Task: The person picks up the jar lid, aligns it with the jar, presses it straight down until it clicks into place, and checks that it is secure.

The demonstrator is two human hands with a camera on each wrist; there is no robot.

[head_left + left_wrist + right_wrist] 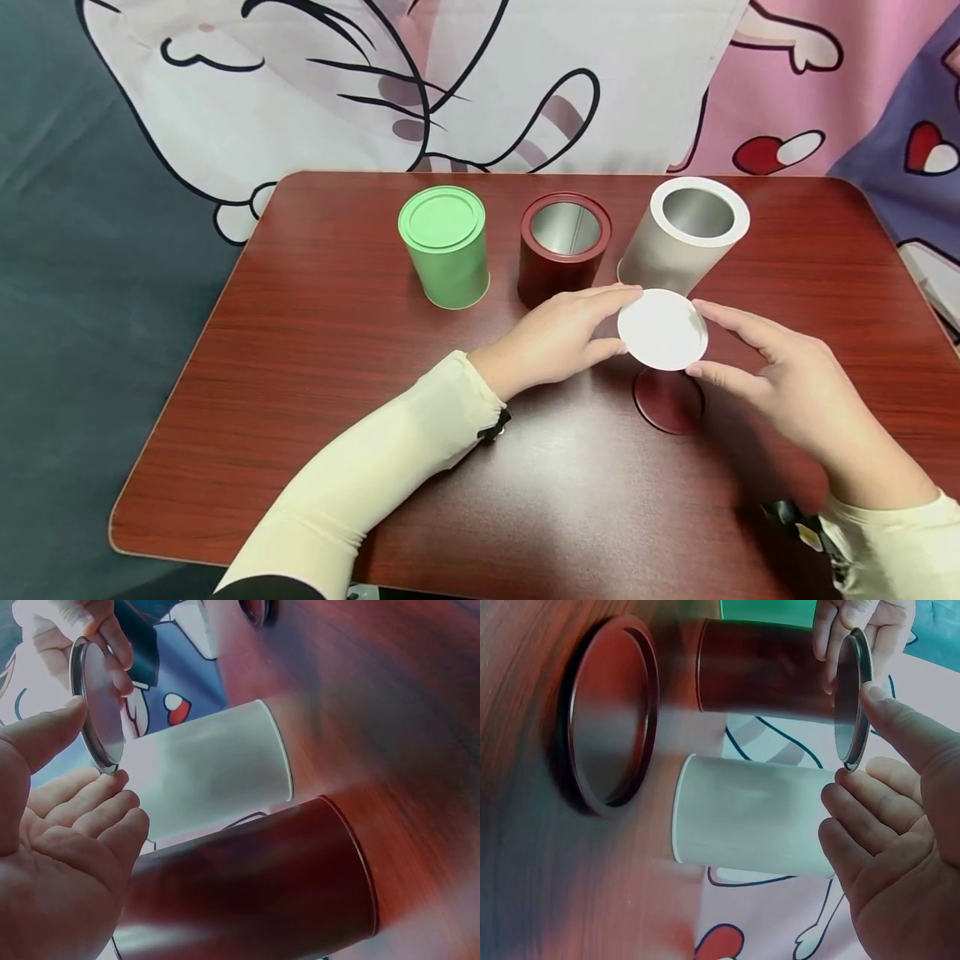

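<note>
A round white lid (662, 330) is held up above the table between both hands. My left hand (558, 337) pinches its left edge with thumb and fingertips. On the opposite edge, my right hand (787, 379) pinches it the same way. In the left wrist view the lid (103, 709) appears edge-on with a metallic rim. Just behind it stands the white can (675, 237), its top uncovered. The dark red can (561, 279), also uncovered, is beyond my left hand. Below the white lid, a dark red lid (615, 716) lies on the table, partly hidden in the head view.
A green can (450, 267) with its green lid on stands at the back left of the wooden table (300, 375). Behind the table's far edge hangs a cloth (637, 50) printed with cartoon figures.
</note>
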